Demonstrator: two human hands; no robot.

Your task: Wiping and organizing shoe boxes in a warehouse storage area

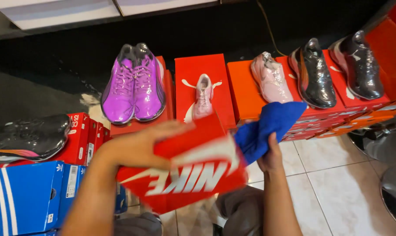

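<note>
Currently: left hand (pixel 139 146) laid palm-down over upper edge of red shoebox (pixel 187 172), fingers spread along lid, gripping it; box tilted, held up above lap, slightly blurred. Right hand (pixel 271 156) closed around bunched blue cloth (pixel 268 129), cloth pressed against right end of same box, just touching its corner.

Beyond hands: row of red boxes (pixel 202 83) on floor, each topped with wrapped footwear. From left: pair of purple sneakers (pixel 134 85) side by side, shiny film over them; single small pale pink shoe (pixel 203 96) upright on middle box; pink sneaker (pixel 271 78) angled; two black sneakers (pixel 338 70), glossy wrap, on stacked boxes at right.

Far left: black shoe with orange stripe (pixel 27 137) lying on red boxes; blue box with white stripes (pixel 25 196) below it, near left forearm.

Floor: pale tiles (pixel 329 175) at lower right, dark surface behind box row. Chrome stool base (pixel 388 153) at right edge, partly cut off.
</note>
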